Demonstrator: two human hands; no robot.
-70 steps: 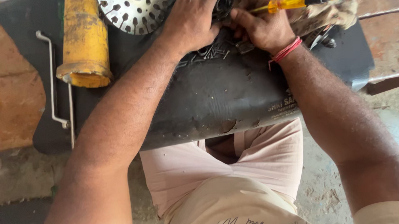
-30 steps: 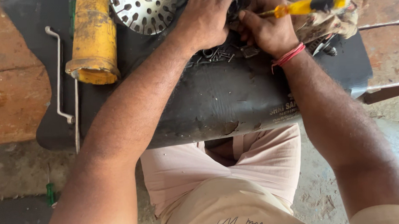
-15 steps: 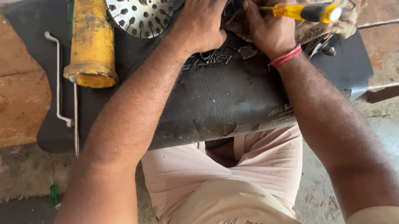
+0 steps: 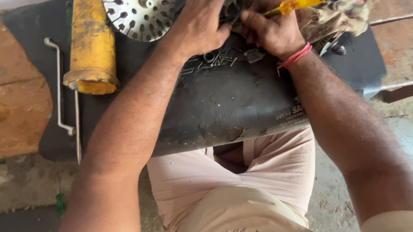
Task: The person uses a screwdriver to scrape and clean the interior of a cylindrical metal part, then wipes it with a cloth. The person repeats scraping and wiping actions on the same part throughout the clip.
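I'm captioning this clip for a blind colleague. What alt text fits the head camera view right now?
Seen from above, a person's left hand steadies a dark part while the right hand works a yellow-handled screwdriver on a black rubber mat. Small screws, a perforated metal disc, a yellow cylinder and a bent rod lie nearby.

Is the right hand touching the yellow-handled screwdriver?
Touching. The head view shows the right hand closed around the screwdriver; its yellow handle comes out directly from the fist, with no gap visible.
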